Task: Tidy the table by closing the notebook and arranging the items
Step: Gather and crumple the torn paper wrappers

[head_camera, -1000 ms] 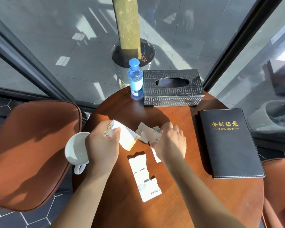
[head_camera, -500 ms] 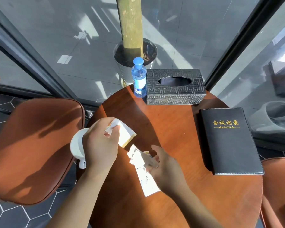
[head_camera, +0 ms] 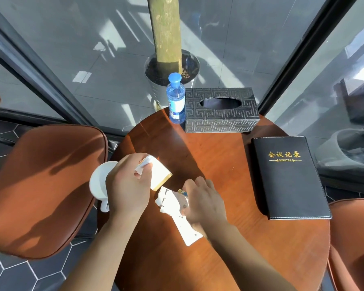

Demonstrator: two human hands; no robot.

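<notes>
The black notebook (head_camera: pixel 290 177) with gold lettering lies closed at the right side of the round wooden table (head_camera: pixel 250 248). My left hand (head_camera: pixel 128 185) is shut on a small white box (head_camera: pixel 159 175) with a yellow edge, held just above the table's left part. My right hand (head_camera: pixel 204 202) grips several torn white paper pieces (head_camera: pixel 172 201), pressing them onto a long white card strip (head_camera: pixel 187 232) that lies on the table. A white cup (head_camera: pixel 99 181) sits at the table's left edge, partly hidden behind my left hand.
A blue-capped water bottle (head_camera: pixel 176 101) and a dark patterned tissue box (head_camera: pixel 221 111) stand at the table's far edge. Brown leather chairs sit at the left (head_camera: pixel 40 185) and lower right (head_camera: pixel 353 238). Glass walls and a potted trunk (head_camera: pixel 166 38) lie beyond.
My right hand carried the torn papers from the table's middle toward me and down onto the long white strip. My left hand kept hold of the white box, shifting only slightly.
</notes>
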